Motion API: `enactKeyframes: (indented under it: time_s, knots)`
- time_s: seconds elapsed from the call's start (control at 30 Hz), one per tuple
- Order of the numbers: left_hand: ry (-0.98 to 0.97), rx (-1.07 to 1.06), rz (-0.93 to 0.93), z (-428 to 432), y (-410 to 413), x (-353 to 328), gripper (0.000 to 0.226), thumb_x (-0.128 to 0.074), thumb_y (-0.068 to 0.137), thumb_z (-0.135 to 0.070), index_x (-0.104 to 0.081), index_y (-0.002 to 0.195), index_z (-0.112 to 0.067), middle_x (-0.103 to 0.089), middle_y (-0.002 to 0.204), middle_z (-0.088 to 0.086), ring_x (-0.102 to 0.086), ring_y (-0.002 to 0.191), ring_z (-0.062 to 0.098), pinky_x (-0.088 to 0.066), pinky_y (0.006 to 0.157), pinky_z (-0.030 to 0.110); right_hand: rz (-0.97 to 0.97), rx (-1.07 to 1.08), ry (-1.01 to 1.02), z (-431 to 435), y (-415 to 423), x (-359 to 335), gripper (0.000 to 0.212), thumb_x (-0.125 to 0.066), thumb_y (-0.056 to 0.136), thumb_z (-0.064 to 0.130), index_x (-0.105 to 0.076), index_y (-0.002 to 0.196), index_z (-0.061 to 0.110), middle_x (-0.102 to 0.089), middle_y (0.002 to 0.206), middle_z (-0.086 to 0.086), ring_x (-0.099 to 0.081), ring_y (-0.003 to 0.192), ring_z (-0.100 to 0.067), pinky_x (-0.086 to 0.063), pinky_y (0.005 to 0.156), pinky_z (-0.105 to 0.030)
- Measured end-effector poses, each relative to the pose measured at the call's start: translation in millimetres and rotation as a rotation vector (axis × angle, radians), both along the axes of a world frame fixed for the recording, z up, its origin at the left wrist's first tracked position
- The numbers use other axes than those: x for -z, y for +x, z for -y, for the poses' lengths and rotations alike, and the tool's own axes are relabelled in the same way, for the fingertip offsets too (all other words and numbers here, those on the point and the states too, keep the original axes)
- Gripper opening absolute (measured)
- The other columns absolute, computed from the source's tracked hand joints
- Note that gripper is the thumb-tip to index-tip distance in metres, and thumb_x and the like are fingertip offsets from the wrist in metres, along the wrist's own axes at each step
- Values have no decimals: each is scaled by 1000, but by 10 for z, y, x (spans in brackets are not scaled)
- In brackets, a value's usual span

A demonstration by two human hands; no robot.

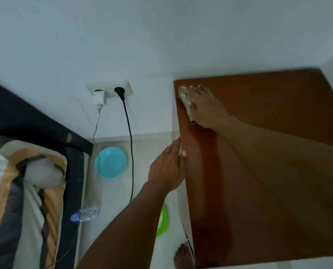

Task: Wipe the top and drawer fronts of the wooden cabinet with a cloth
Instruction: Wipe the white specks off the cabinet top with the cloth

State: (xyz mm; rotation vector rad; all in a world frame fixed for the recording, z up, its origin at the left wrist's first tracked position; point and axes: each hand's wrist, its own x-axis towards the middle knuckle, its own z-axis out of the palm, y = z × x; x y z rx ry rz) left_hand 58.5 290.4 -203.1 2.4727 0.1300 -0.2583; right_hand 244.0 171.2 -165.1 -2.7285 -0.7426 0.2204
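The wooden cabinet's brown top (pixel 268 152) fills the right half of the head view, seen from above. My right hand (pixel 204 107) presses a crumpled green cloth (pixel 184 96) flat onto the far left corner of the top, next to the wall. My left hand (pixel 169 167) rests against the cabinet's left edge, thumb on the top and fingers down the side. The drawer fronts are out of sight.
A wall socket (pixel 109 90) holds a white charger and a black plug, with cables hanging down. On the floor lie a turquoise plate (pixel 111 162), a green plate (pixel 162 222) and a plastic bottle (pixel 88 212). A bed with a striped cover (pixel 16 200) stands at left. My bare foot (pixel 183 255) is beside the cabinet.
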Motion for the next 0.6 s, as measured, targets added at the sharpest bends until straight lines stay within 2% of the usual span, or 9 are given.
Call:
enactKeyframes:
  time_s: [0.13, 0.27, 0.6]
  knots:
    - [-11, 15, -11, -48, 48, 72, 59, -17, 107, -52, -17, 162, -29, -40, 162, -4, -49, 139, 22, -48, 107, 42, 36, -10, -151, -23, 5, 231, 56, -30, 105, 35, -16, 159, 25, -10, 168, -2, -5, 155, -32, -6, 125, -48]
    - [-33, -25, -23, -11, -8, 123, 60, -15, 107, -54, -20, 162, -30, -40, 161, -4, -52, 137, 23, -49, 106, 42, 141, 17, -190, -23, -211, 306, 59, -26, 104, 39, -15, 160, 25, -12, 168, -2, -8, 155, -29, -9, 124, -47]
    - [-24, -55, -68, 219, -597, 29, 60, -15, 107, -53, -18, 162, -30, -38, 162, -3, -57, 131, 29, -51, 102, 45, 127, -39, -196, 253, -1099, 332, 59, -21, 105, 44, -10, 160, 26, -7, 168, -2, -2, 155, -27, -8, 126, -47]
